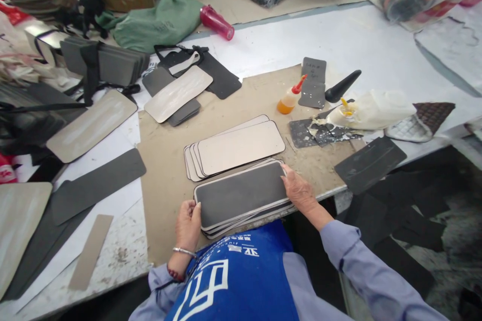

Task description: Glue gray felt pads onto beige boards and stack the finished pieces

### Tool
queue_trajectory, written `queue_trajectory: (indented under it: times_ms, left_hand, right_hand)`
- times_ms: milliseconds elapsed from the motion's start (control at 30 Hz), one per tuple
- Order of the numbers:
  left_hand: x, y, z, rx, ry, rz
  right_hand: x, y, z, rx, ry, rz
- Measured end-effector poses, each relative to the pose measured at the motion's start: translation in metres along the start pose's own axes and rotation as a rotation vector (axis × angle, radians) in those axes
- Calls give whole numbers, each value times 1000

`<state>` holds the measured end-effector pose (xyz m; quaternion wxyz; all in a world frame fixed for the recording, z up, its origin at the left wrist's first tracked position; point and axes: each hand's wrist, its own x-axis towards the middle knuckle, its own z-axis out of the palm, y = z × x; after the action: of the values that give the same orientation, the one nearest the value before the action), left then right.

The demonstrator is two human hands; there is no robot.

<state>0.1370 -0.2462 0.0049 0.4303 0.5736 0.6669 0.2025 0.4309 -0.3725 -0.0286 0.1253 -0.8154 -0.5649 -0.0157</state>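
Note:
A stack of rounded rectangular panels lies at the near edge of a brown board [165, 170]. Its top panel [241, 193] is dark grey with a pale rim. My left hand [188, 225] curls round the stack's left end, fingers pressed on the edge. My right hand [299, 190] grips the stack's right end, fingers over the top corner. Just beyond lies a second fanned stack of beige panels [239, 148], untouched.
An orange glue bottle [289, 100] with a red nozzle lies on the board. To its right are a black tool [342, 85], a glue-smeared white bag [372, 110] and dark grey pieces [371, 163]. More panels [92, 125], a green bag [158, 22] and a pink bottle [216, 22] are at the left and back.

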Motion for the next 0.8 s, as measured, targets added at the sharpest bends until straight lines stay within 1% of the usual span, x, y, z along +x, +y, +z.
queue_trajectory:
  times_ms: [200, 467, 567, 633, 700, 767, 800]
  left_hand:
    - [1, -1, 0, -24, -17, -7]
    - [3, 0, 0, -55, -10, -35]
    - [3, 0, -1, -54, -36, -50]
    - [2, 1, -5, -11, -56, -60]
    - [0, -1, -10, 89, -45, -59]
    - [-1, -2, -14, 243, 31, 13]
    - [-2, -2, -15, 328, 83, 92]
  right_hand:
    - [1, 1, -1, 30, -11, 0]
    - [1, 6, 5, -52, 4, -34]
    - [2, 5, 5, -77, 3, -33]
    - [3, 3, 2, -79, -10, -32]
    - [3, 2, 1, -76, -14, -44]
    - [4, 1, 0, -83, -14, -50]
    - [4, 1, 0, -88, -18, -44]
